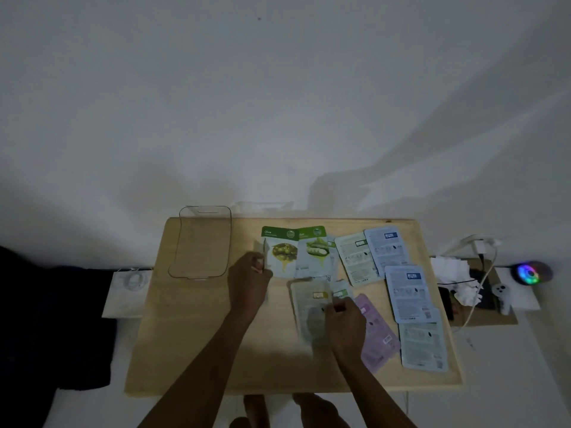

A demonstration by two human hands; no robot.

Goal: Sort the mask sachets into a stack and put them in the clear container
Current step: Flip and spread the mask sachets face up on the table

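My left hand (248,273) is closed on the edge of a few sachets that I hold upright, just left of the olive sachet (282,253). My right hand (346,319) pinches the top of a pale sachet (309,307), which looks blurred and a little lifted from the wooden surface (191,335). The other mask sachets lie spread on the right half: a cucumber one (316,250), some blue ones (408,293) and a pink one (378,338), several overlapping. The clear container (200,242) stands empty at the far left corner, well apart from them.

I judge these sachets to be very light, thin and flexible, with a smooth and slippery foil. They will bend if I hold one corner only, and a stack can slide apart. It is better to pinch them at the sealed edge, thumb on top, and to square the stack against the surface.
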